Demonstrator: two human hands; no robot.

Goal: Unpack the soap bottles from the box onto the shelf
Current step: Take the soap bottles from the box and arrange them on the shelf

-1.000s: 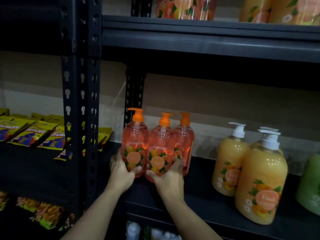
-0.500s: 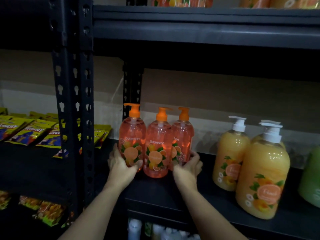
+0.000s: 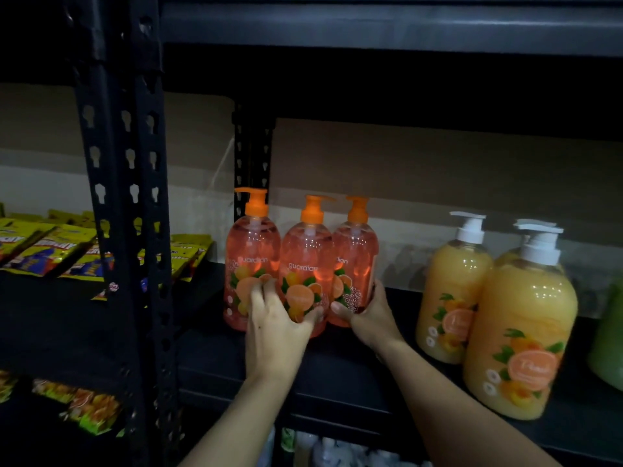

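Three orange soap bottles with orange pumps stand side by side on the dark shelf [image 3: 337, 375]: left bottle [image 3: 251, 251], middle bottle [image 3: 305, 254], right bottle [image 3: 354, 251]. My left hand [image 3: 273, 328] wraps the base of the middle bottle, fingers reaching between it and the left one. My right hand [image 3: 367, 315] grips the lower part of the right bottle from its right side. The box is not in view.
Large yellow soap bottles with white pumps [image 3: 519, 332] stand to the right, with a green bottle [image 3: 610, 338] at the edge. A black perforated upright [image 3: 124, 197] stands left. Yellow snack packets [image 3: 50, 251] lie on the neighbouring shelf. A shelf board runs overhead.
My left hand has shifted right from the left bottle onto the middle one. My right hand stays at the right bottle, wrapped further round its side.
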